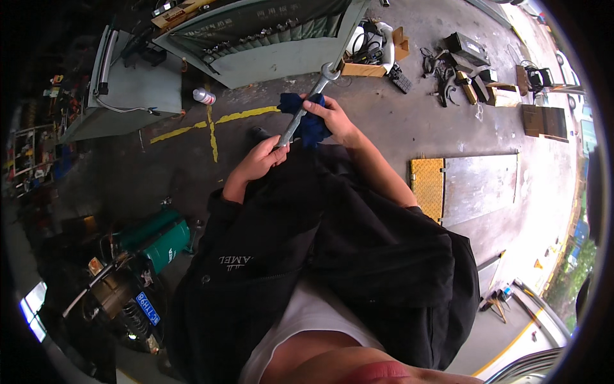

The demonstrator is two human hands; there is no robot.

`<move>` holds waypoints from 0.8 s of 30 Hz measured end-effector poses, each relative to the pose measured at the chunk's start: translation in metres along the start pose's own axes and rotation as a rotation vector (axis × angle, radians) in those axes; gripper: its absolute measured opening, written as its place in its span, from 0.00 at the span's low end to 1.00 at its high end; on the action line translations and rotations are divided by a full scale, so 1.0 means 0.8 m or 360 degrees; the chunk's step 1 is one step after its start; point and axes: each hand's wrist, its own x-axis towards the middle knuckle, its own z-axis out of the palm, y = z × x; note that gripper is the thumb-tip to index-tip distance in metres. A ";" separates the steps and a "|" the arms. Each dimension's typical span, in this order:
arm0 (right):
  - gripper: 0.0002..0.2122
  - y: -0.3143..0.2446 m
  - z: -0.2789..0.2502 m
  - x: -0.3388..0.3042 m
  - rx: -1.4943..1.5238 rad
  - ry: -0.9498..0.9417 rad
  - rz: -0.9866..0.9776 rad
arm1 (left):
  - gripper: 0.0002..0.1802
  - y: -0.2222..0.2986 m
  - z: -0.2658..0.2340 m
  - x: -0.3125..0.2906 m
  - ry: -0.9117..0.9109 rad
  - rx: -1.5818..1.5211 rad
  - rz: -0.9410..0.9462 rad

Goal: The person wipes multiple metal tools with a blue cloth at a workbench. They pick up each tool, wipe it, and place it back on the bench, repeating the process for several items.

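A large silver combination wrench (296, 123) is held slantwise in front of my body, its open jaw pointing up and away. My left hand (258, 160) is closed round the near, lower end of the wrench. Higher up the shaft, my right hand (330, 116) grips a crumpled dark blue cloth (313, 130), with the thumb pressing on the wrench. Part of the cloth sticks out to the left of the shaft. The far sides of the fingers of both hands are hidden.
Ahead stands a grey metal cabinet (275, 64) with a roll of tools. A spray can (204, 96) is on the floor by a grey box (153, 89). Cardboard boxes (364, 68) and loose parts lie ahead right. A yellow-edged metal plate (480, 185) is at right, a green compressor tank (166, 246) at left.
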 end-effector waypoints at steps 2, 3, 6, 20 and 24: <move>0.14 0.004 -0.002 -0.001 0.0024 0.0098 -0.0002 | 0.11 0.005 0.004 0.005 0.0006 0.0110 -0.0065; 0.13 0.008 -0.005 0.000 0.0035 0.0120 -0.0018 | 0.11 0.005 0.005 0.007 0.0015 0.0162 -0.0092; 0.12 0.014 -0.013 -0.003 -0.0046 0.0171 -0.0089 | 0.12 -0.003 0.011 0.010 0.0105 0.0446 -0.0145; 0.13 0.014 0.006 0.001 -0.2094 0.0140 -0.0831 | 0.23 0.038 0.011 0.028 0.0945 0.0772 0.0563; 0.14 -0.002 0.026 0.000 -0.2357 -0.0185 -0.0749 | 0.20 0.055 0.008 0.032 0.0804 0.0347 0.0441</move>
